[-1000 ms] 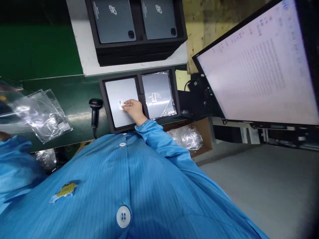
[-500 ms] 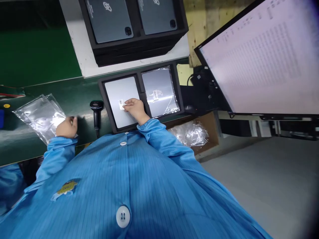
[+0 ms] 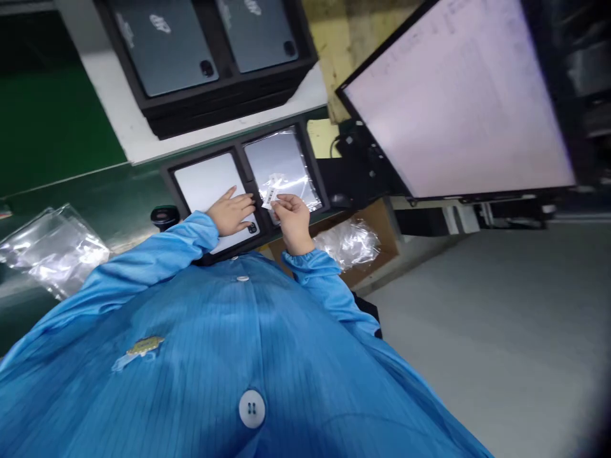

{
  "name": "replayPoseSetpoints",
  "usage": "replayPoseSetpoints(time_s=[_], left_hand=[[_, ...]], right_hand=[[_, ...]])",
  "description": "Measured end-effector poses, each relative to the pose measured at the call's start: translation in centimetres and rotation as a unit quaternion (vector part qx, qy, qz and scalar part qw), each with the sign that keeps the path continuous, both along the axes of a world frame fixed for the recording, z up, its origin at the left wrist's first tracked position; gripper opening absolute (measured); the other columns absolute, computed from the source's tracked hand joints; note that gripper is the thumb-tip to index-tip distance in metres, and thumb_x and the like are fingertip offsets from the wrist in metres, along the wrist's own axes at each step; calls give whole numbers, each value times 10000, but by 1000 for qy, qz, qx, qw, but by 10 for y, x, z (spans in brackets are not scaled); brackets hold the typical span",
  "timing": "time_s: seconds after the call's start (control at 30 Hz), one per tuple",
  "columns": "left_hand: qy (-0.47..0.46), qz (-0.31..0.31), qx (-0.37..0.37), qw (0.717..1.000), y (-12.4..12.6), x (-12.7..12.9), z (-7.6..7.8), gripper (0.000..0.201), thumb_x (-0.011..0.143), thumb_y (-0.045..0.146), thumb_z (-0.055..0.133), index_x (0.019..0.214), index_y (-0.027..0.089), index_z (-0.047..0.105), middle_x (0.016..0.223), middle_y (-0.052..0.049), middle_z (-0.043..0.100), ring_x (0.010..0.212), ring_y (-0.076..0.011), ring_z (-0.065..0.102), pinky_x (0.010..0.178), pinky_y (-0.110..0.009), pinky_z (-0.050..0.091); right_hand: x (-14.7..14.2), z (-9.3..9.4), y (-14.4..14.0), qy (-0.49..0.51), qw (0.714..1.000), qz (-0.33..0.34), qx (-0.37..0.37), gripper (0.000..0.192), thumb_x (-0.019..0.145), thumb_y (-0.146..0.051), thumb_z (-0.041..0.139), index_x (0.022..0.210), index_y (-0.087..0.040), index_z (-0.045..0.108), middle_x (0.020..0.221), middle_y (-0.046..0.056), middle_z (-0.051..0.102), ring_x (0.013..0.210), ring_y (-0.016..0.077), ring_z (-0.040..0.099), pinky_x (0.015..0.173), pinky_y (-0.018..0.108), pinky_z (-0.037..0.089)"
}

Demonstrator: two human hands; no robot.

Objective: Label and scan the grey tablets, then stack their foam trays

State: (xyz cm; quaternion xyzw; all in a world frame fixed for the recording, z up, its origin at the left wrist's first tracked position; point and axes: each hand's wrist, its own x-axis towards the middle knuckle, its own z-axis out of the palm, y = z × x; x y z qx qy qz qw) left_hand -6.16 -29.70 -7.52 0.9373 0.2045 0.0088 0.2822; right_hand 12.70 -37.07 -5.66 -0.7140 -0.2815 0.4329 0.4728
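The right hand (image 3: 292,216) pinches a small white barcode label (image 3: 270,196) between thumb and fingertips, holding it just above the near edge of the bagged tablet (image 3: 281,168) in the right bay of the black tray (image 3: 167,173); the left hand (image 3: 232,212) lies flat and open on the bare tablet (image 3: 210,187) in the left bay, gripping nothing, its fingers spread toward the bar between the 2 bays.

Several things look risky from here; the label is thin and held by 1 edge, so it could curl onto the fingertips or fold on itself if the pinch shifts; the bag film over the right tablet looks wrinkled and shiny, so a label pressed there could trap a crease or sit crooked; the left palm rests on the bare tablet's surface, so a slide of that hand could smear it or nudge it in its bay.

A handheld scanner (image 3: 163,216) stands just left of the tray, close to the left sleeve (image 3: 143,261), and a sweep of the elbow could knock it; loose clear bags (image 3: 52,251) lie well apart on the green surface (image 3: 71,121); a monitor (image 3: 453,102) stands to the right; a second tray with 2 dark tablets (image 3: 167,48) sits behind.
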Motion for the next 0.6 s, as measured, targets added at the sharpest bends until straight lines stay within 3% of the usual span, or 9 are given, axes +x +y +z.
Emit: replayPoseSetpoints(time_s=[0.07,0.13,0.27,0.43,0.53,0.6], left_hand=[[3,-11,10,1000,13,3,4,440,979,385,483,1312,150,648,1361,-172,605,1373,-311,469,1263,-581,113],[5,-27,19,999,24,4,15,422,993,411,437,1203,149,692,1240,-179,645,1260,-315,536,1210,-555,251],[-28,-11,35,999,30,-6,42,419,988,454,400,1027,176,711,1071,-168,674,1119,-329,587,1062,-549,384],[-128,94,37,987,13,-43,59,315,901,438,482,943,222,708,1067,-132,717,1135,-344,626,1094,-574,352],[-105,134,38,985,4,-51,62,337,874,471,488,965,234,710,1101,-132,730,1197,-342,625,1149,-568,323],[-64,148,43,986,0,-46,63,367,894,482,467,995,229,713,1139,-125,728,1250,-325,607,1183,-543,314]], right_hand=[[6,0,1,-9,1000,-8,-23,304,744,-351,729,959,-208,570,690,-55,638,567,103,593,576,227,498],[9,-1,5,-21,999,5,-45,279,747,-308,709,973,-206,580,692,-59,641,570,107,600,585,230,502],[-5,2,18,-79,988,122,-44,232,756,-194,674,982,-206,623,711,-56,661,643,124,630,663,247,523],[-46,10,37,-190,928,320,-14,162,828,-109,651,968,-191,656,774,-11,691,779,174,659,793,280,506],[-58,13,45,-269,881,387,-37,128,945,-130,540,993,-164,653,884,59,703,817,214,648,806,318,492],[-54,16,44,-302,865,399,-35,170,970,-134,496,1043,-150,648,985,97,697,856,231,643,817,331,488]])
